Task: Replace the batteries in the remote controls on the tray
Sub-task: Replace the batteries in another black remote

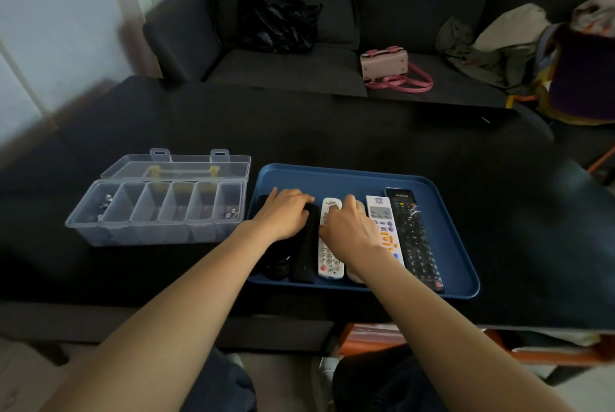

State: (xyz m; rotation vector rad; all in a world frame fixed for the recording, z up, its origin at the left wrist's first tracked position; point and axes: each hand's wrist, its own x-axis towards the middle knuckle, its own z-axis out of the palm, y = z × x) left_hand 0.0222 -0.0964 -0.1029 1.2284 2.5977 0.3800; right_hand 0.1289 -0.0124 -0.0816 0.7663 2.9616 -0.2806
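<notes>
So the remotes are all lined up side by side on a blue tray, which sits on the dark surface toward its near edge, right of the middle. From the tray's left side: a couple of black remotes mostly buried under the left hand, then a slim black remote, a white remote with grey buttons, something pale that's almost fully hidden under the right hand, a white remote with orange buttons, and a long black remote nearest the tray's right side, its near end poking over the tray's rim.

Left hand is lying over the black ones with its fingers curled down onto the top end of the slim black remote, looks like it's gripping it. Right hand is palm-down across the white remote with grey buttons and the hidden pale one; can't honestly tell whether its fingers have hold of anything or are just resting there.

Just left of the tray, a clear plastic organizer box stands with its lid flipped open toward the far edge. It's divided into compartments, with small metallic bits in the leftmost and rightmost ones, too blurry to say what.

Past the far edge there's a dark sofa with a black plastic bag, a pink handbag and a pile of clothes on it.
</notes>
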